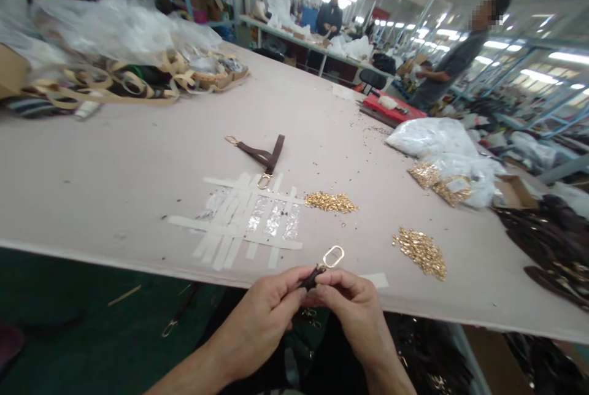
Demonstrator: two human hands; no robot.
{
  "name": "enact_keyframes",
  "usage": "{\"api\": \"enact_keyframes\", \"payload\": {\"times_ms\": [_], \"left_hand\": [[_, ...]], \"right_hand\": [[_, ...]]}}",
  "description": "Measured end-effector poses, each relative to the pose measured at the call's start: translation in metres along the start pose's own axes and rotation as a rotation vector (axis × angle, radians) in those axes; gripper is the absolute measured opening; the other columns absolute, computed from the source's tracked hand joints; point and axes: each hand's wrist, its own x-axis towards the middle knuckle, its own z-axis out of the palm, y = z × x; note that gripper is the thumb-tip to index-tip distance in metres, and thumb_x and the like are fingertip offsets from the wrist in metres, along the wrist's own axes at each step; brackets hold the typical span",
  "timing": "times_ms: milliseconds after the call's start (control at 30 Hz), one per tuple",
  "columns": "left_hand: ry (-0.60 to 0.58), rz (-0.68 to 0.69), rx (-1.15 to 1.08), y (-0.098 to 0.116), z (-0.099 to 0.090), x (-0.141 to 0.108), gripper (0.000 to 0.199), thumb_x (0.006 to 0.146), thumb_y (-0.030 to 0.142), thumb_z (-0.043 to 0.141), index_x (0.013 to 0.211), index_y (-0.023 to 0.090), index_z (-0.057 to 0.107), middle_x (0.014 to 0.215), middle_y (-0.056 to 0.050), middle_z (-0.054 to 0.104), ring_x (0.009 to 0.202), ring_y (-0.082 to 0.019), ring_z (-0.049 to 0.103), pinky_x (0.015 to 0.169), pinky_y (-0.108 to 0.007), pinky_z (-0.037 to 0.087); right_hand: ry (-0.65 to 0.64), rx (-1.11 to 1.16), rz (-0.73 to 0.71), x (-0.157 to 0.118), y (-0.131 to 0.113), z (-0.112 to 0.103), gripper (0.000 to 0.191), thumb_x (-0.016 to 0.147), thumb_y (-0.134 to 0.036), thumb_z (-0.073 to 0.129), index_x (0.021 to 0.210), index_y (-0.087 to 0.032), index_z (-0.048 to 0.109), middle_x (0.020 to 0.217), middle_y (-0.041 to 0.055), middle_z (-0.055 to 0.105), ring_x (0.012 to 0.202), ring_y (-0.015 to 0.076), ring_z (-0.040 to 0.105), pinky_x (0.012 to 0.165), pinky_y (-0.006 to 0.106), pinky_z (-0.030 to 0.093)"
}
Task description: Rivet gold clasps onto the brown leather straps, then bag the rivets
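Both of my hands meet at the table's front edge, around the end of a dark brown strap [313,278]. A gold oval clasp [334,256] sticks up from that end. My left hand [269,309] pinches the strap from the left. Thumb and forefinger of my right hand [352,303] are closed at the strap just below the clasp; whether they also hold a small part is hidden. Beyond my hands lies a second brown strap [267,154] with gold clasps. A pile of small gold metal pieces [331,202] lies near it, and another gold pile [421,253] is to the right.
Strips of pale tape [234,217] are stuck on the table [184,137]. Plastic bags [432,140] and brown straps [547,241] lie at right, beige webbing [124,85] at far left. A red board [391,110] is at the back. Two people stand beyond the table.
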Motion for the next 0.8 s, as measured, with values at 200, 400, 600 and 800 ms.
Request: {"api": "enact_keyframes", "payload": {"times_ms": [200,400,600,800], "left_hand": [[0.028,0.049,0.198,-0.013,0.003,0.002,0.042,0.096,0.042,0.047,0.137,0.035,0.056,0.092,0.002,0.074,0.073,-0.018,0.061,0.063,-0.023,0.047],[0.024,-0.03,0.092,-0.018,0.013,0.013,0.047,0.094,0.047,0.047,0.136,0.029,0.057,0.093,-0.002,0.072,0.076,-0.017,0.061,0.064,-0.025,0.046],[0.08,-0.206,-0.102,-0.017,0.009,0.025,0.049,0.09,0.059,0.049,0.116,0.023,0.07,0.09,-0.004,0.07,0.07,-0.015,0.049,0.062,-0.027,0.035],[0.096,-0.269,-0.298,-0.015,0.007,0.028,0.04,0.083,0.05,0.065,0.11,0.022,0.072,0.092,-0.003,0.07,0.074,-0.015,0.05,0.07,-0.027,0.038]], "right_hand": [[0.069,0.117,-0.078,-0.004,0.005,0.006,0.025,0.075,-0.028,0.078,0.076,-0.02,0.054,0.07,-0.0049,0.066,0.063,0.0124,0.066,0.062,0.024,0.054],[0.08,-0.131,-0.153,0.0,-0.007,-0.027,0.021,0.08,-0.032,0.072,0.083,-0.021,0.055,0.078,-0.0027,0.067,0.07,0.0141,0.065,0.066,0.026,0.054],[0.442,-1.212,-0.539,0.03,-0.021,-0.144,0.02,0.093,-0.026,0.048,0.107,-0.02,0.063,0.1,0.0075,0.071,0.086,0.0192,0.067,0.079,0.035,0.054],[0.222,-1.437,-0.581,0.055,-0.019,-0.189,0.027,0.094,-0.019,0.044,0.108,-0.021,0.066,0.103,0.0084,0.073,0.099,0.0231,0.065,0.09,0.04,0.052]]}}
